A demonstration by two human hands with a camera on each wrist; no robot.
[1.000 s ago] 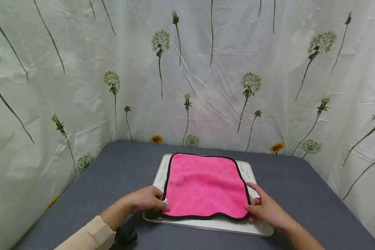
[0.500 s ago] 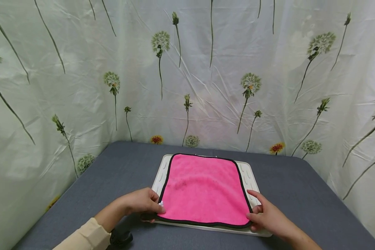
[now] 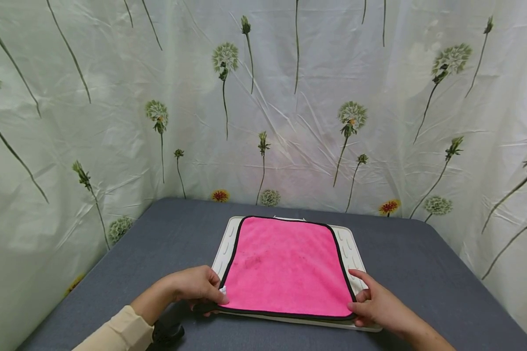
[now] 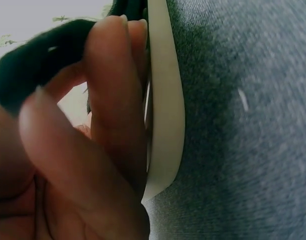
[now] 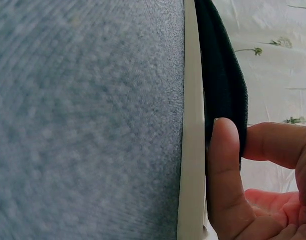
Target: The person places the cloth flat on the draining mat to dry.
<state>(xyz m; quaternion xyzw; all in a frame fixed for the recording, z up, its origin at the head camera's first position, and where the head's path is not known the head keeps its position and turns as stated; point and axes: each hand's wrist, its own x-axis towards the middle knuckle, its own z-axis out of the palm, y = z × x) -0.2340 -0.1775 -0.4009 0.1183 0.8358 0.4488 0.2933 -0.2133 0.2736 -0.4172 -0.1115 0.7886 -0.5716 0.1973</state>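
The left hand [image 3: 198, 286] and the right hand [image 3: 379, 303] are pinching the near corners of the cloth [image 3: 285, 268], which is extending over the tray [image 3: 348, 247] and possibly risking skew from uneven pulling.

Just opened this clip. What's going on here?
A person holds a pink cloth with a black border over a white tray on a dark gray-blue table. The left grip pinches it near its near-left corner, and the right grip pinches the near-right corner. The cloth is spread out over most of the tray, with strips of tray showing along both sides. Neither corner has been let go yet.
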